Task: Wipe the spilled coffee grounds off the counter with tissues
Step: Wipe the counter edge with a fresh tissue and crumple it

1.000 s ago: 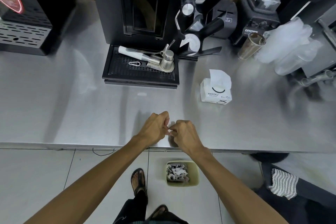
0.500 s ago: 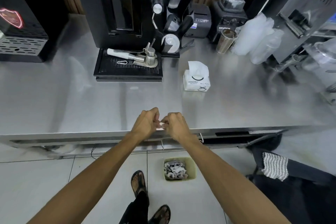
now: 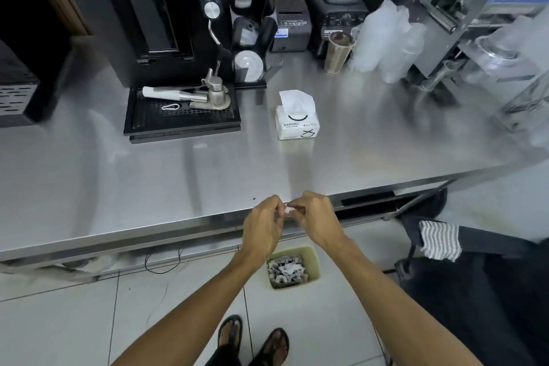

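My left hand (image 3: 263, 224) and my right hand (image 3: 316, 217) meet over the front edge of the steel counter (image 3: 184, 184). Between their fingertips they pinch a small scrap of white tissue (image 3: 287, 211), mostly hidden by the fingers. A white tissue pack (image 3: 297, 120) with one sheet sticking up stands on the counter beyond the hands. One dark speck (image 3: 254, 198) lies on the steel just left of my left hand. A pale green bin (image 3: 312, 261) holding crumpled used tissues sits on the floor right under my hands.
A black coffee machine (image 3: 154, 24) with a drip tray (image 3: 181, 119) and a metal portafilter (image 3: 208, 95) stands at the back. Behind the tissue pack are a cup holder, a blender, a metal cup (image 3: 338, 52) and plastic cups. My sandalled feet show below.
Both hands have drawn back from the counter surface to its front edge, above the bin, still pinching the tissue scrap. The view has pulled back and tilted, showing more floor.
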### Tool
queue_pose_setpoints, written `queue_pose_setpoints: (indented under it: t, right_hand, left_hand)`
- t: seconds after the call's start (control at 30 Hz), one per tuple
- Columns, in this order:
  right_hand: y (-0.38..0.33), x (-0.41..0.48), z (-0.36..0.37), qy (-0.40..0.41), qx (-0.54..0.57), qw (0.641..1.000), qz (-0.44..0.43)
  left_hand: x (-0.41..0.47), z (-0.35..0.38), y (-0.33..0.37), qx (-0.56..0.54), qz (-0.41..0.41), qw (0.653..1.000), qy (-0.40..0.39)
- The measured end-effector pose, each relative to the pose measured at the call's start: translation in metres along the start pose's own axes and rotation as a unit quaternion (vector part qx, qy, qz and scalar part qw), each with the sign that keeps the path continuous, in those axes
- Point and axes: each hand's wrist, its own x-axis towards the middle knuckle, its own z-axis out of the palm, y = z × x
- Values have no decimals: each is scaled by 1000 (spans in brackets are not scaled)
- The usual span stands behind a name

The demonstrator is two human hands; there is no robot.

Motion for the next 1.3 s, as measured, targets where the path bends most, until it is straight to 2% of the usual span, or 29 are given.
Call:
queue_pose_setpoints:
  t: [0.1, 0.3, 0.47, 0.67, 0.9, 0.97, 1.17, 1.3]
  right_hand:
    - [18, -20, 9, 4, -4, 999, 42]
    - [35, -57, 34, 15, 9, 992, 125]
    - [73, -71, 93, 15, 7, 982, 190]
    - [144, -72, 205, 27, 20, 973, 227]
    - [295, -60, 388, -29, -24, 959, 281]
    - [333, -55, 431, -45, -42, 960, 271]
    - [402, -48, 503, -39, -43, 956, 287]
    - [407, -50, 497, -4, -43, 953, 298]
  left_hand:
    - [-6, 24, -7, 34, 14, 999, -24]
    - [-24, 63, -34, 17, 40, 995, -92]
    - [-21, 103, -80, 13, 49, 984, -171]
    - [-12, 188, -178, 44, 86, 960, -264]
    - [0, 350, -336, 87, 87, 929, -350]
    - [6, 393, -376, 95, 90, 918, -373]
    - [25, 459, -432, 112, 94, 908, -393]
    - [30, 461, -429, 158, 134, 910, -361]
